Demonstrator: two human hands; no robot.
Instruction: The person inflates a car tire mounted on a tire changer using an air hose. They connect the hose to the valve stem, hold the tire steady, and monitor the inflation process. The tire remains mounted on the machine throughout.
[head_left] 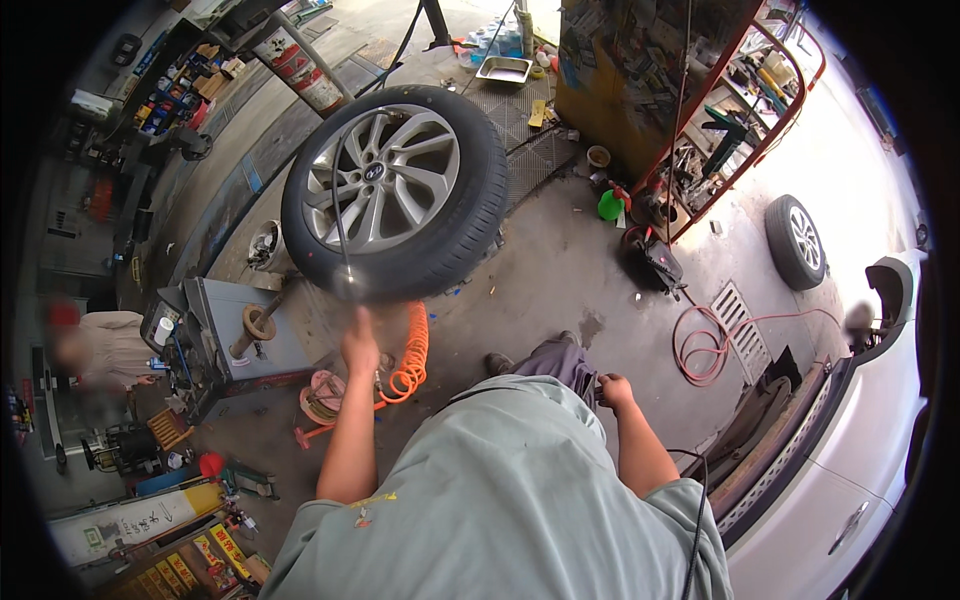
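Note:
A car wheel (395,190), a black tyre on a silver multi-spoke rim, is tilted in front of me, its near edge blurred. My left hand (360,350) is raised just below that edge, fingers curled and smeared; what they hold, if anything, cannot be made out. A thin dark hose (337,200) curves across the rim toward this hand, with a bright spot near its lower end. Beside my left wrist hangs an orange coiled air hose (412,355). My right hand (615,391) is low by my right thigh, fingers curled against the grey trousers (560,365); their contents are hidden.
A grey machine cabinet (245,320) stands left, near a person (105,345). A red-framed tool rack (740,140) is at back right. Another wheel (795,242) stands farther right. A red hose (700,355) lies by a floor grate (742,330). A white car (840,480) is at right.

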